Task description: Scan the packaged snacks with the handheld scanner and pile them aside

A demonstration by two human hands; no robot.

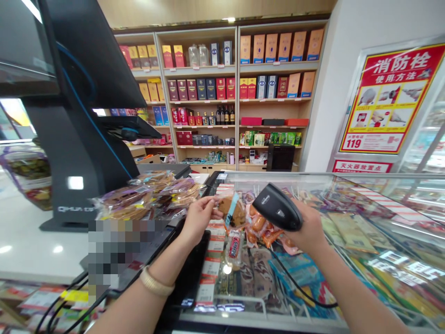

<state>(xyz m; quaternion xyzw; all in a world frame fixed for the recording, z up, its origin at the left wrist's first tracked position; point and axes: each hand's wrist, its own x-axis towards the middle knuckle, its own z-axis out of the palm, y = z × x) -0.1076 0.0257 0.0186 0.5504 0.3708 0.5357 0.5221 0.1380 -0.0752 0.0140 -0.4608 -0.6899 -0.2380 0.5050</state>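
My left hand [203, 216] pinches the edge of a clear bag holding a flat brown snack [233, 211] with a light blue label strip. A black handheld barcode scanner [278, 207] is gripped in my right hand [308, 227], its head tilted toward the bag; its cable [295, 287] hangs down below. Packs of orange-brown sausages [259, 222] lie just behind and under the scanner. Close below the brown snack sits a small red-labelled packet [234, 247]. Several bagged flat snacks [132, 200] are heaped to the left of my left hand.
At left a black point-of-sale terminal [86, 139] stands on the white counter [24, 250], beside a jar-shaped bag [29, 176]. A glass-topped case [347, 185] with packaged goods spans the right. Shelves [201, 69] of boxes and bottles are behind; a red poster [392, 99] hangs right.
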